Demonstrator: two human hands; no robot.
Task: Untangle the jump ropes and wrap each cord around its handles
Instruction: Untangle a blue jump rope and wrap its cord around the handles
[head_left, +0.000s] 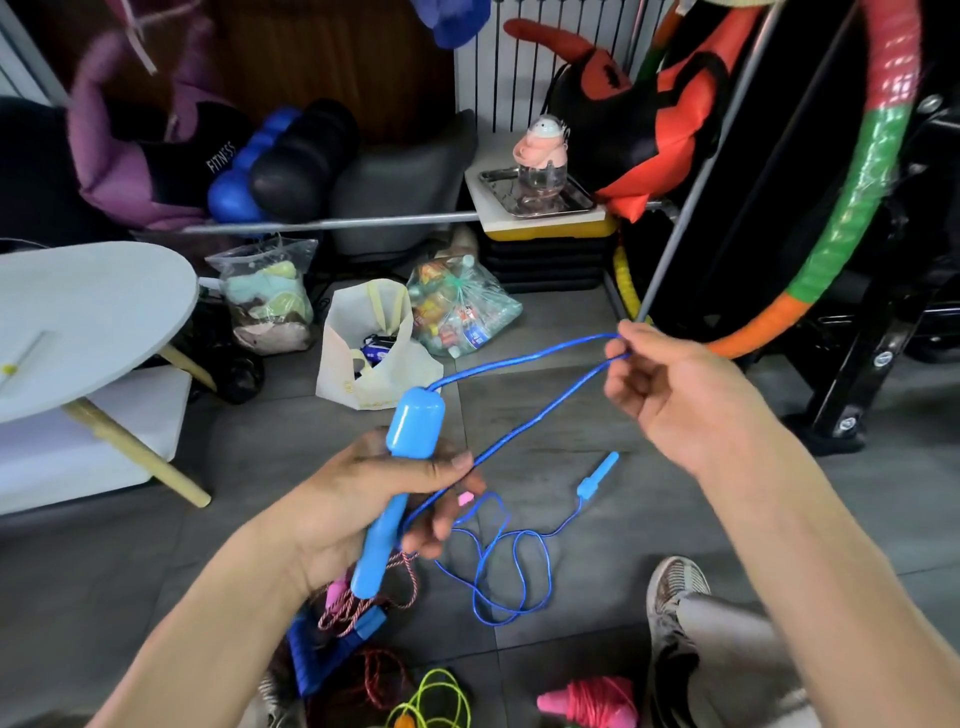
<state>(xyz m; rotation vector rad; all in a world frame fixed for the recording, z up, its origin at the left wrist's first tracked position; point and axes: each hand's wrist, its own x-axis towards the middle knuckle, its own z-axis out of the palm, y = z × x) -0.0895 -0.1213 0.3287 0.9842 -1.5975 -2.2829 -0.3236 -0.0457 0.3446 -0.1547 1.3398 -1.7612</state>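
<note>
The left hand (363, 499) grips the light-blue plastic jump-rope handle (402, 467); the right hand (670, 395) pinches its thin blue cord (524, 421) looped beyond the handle. Keep the cord taut, laying turns snugly around the handle.

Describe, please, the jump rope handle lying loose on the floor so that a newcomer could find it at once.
Start at the grey tiled floor between the person's two forearms. Below the right hand and right of the left hand lies a small light-blue handle, slim and stepped, with a thin blue cord trailing from it in loose loops. Unlike the fatter blue handle gripped in the left hand, nothing holds it.
</note>
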